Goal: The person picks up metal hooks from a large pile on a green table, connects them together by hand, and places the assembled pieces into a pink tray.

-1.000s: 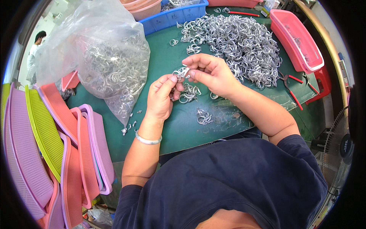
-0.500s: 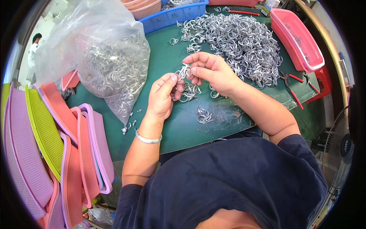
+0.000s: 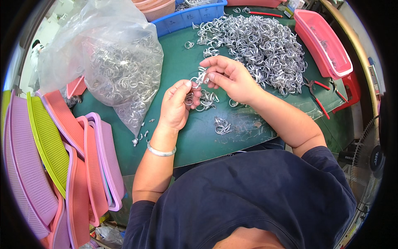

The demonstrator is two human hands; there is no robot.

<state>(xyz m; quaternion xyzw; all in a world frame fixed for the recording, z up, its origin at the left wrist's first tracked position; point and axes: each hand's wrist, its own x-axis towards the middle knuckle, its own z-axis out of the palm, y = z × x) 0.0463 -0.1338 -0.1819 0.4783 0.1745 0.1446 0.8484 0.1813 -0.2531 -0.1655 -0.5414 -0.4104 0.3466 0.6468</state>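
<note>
Over the green table (image 3: pixel 182 141), my left hand (image 3: pixel 174 106) is closed on several silver metal rings (image 3: pixel 199 79), with more of them against its curled fingers. My right hand (image 3: pixel 234 79) pinches the same cluster between thumb and fingers, from the right. How many rings each hand holds cannot be made out. A small heap of rings (image 3: pixel 207 101) lies just below my fingertips, and a smaller cluster (image 3: pixel 222 125) sits closer to me. Beyond my right hand spreads a large pile of silver rings (image 3: pixel 261 50).
A clear plastic bag (image 3: pixel 124 79) full of rings stands at left, beside stacked pink, purple and green baskets (image 3: pixel 45 137). A blue bin (image 3: pixel 188 16) is at the back. Red-handled pliers (image 3: pixel 317 97) and a pink basket (image 3: pixel 323 43) occupy the right. A fan (image 3: pixel 375 157) stands far right.
My hands stay nearly in place; the fingers of my right hand shift slightly at the ring cluster. The person in the far left background has moved lower.
</note>
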